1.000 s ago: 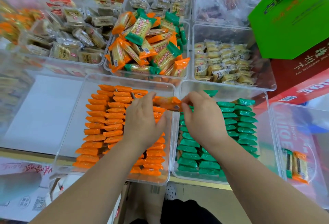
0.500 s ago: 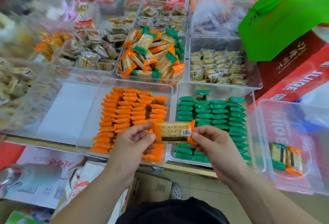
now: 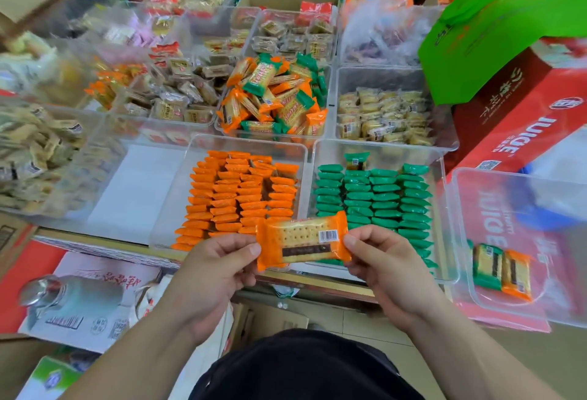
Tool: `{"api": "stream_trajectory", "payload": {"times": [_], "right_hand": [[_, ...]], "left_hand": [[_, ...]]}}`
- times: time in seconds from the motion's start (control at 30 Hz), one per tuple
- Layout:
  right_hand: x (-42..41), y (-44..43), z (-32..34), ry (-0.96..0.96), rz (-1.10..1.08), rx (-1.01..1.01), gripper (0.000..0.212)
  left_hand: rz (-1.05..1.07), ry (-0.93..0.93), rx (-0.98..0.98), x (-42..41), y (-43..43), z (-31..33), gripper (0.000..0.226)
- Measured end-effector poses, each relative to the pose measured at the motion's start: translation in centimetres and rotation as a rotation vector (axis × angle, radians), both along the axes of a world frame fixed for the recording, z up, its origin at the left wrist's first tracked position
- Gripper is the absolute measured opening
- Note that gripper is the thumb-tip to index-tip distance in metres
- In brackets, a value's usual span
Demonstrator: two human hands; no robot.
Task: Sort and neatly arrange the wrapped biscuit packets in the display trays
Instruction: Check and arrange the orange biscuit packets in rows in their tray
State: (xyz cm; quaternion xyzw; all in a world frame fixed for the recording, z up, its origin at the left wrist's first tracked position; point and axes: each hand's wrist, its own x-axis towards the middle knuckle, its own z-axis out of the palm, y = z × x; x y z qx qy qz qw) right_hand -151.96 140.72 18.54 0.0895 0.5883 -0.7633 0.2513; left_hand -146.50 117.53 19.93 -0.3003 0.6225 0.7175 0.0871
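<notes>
I hold one orange biscuit packet point(image 3: 301, 242) flat in front of me, barcode side up. My left hand point(image 3: 219, 268) pinches its left end and my right hand point(image 3: 379, 268) pinches its right end. Behind it a clear tray point(image 3: 178, 190) holds rows of orange packets point(image 3: 241, 193) standing on edge. Right of that, another clear tray point(image 3: 440, 177) holds rows of green packets point(image 3: 374, 199). A tray further back carries a loose heap of mixed orange and green packets point(image 3: 276, 98).
A clear tray point(image 3: 460, 241) at the right holds one green and one orange packet point(image 3: 500, 268). Red juice cartons point(image 3: 514, 123) and a green bag point(image 3: 495, 28) stand at the right. More snack trays fill the back and left. A metal bottle point(image 3: 70, 296) lies lower left.
Both hands lifted the orange packet from above the trays and drew it toward me, turning it flat. The camera view tilted up and back.
</notes>
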Motion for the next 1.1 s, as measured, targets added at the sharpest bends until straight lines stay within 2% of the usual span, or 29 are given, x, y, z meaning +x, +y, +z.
{"api": "stream_trajectory", "payload": {"times": [0.1, 0.2, 0.33, 0.43, 0.53, 0.6, 0.7, 0.77, 0.83, 0.9, 0.97, 1.07, 1.1], "right_hand": [[0.4, 0.1, -0.1, -0.083, 0.042, -0.263, 0.015], [0.5, 0.1, -0.2, -0.099, 0.078, -0.37, 0.023], [0.6, 0.3, -0.3, -0.12, 0.071, -0.328, 0.03], [0.8, 0.3, -0.5, -0.122, 0.041, -0.311, 0.027], [1.1, -0.1, -0.4, -0.094, 0.099, -0.294, 0.016], [1.2, -0.1, -0.4, -0.159, 0.117, -0.337, 0.018], [0.9, 0.2, -0.7, -0.268, 0.103, -0.444, 0.034], [0.7, 0.4, -0.9, -0.245, 0.108, -0.403, 0.039], [0.6, 0.3, -0.8, -0.185, 0.13, -0.321, 0.033], [0.5, 0.0, -0.5, -0.133, 0.126, -0.205, 0.019], [0.4, -0.4, -0.5, -0.134, 0.099, -0.126, 0.022], [0.4, -0.9, -0.3, -0.188, 0.099, -0.137, 0.022], [0.4, -1.1, -0.2, -0.211, 0.098, -0.146, 0.023]], "left_hand": [[0.017, -0.031, 0.108, 0.3, 0.2, -0.1, 0.01], [0.029, -0.023, 0.144, 0.5, 0.3, 0.1, 0.011], [0.058, 0.066, 0.112, 0.7, 0.3, 0.8, 0.011], [0.012, 0.15, 0.11, 0.9, -0.1, 1.1, 0.036], [-0.024, 0.205, 0.1, 0.9, 0.2, 1.6, 0.026], [0.022, 0.225, 0.053, 0.9, 0.6, 1.9, 0.017], [0.034, 0.291, -0.048, 1.0, 0.7, 2.4, 0.041], [-0.004, 0.303, -0.224, 1.0, 0.8, 2.9, 0.042], [-0.022, 0.299, -0.371, 0.7, 0.9, 3.2, 0.03], [-0.054, 0.264, -0.439, 0.4, 0.6, 3.3, 0.023], [-0.065, 0.162, -0.332, 0.0, 0.1, 3.3, 0.027], [0.015, -0.01, 0.13, -0.5, -0.1, 3.3, 0.027], [0.036, -0.042, 0.204, -0.6, -0.1, 3.0, 0.026]]}}
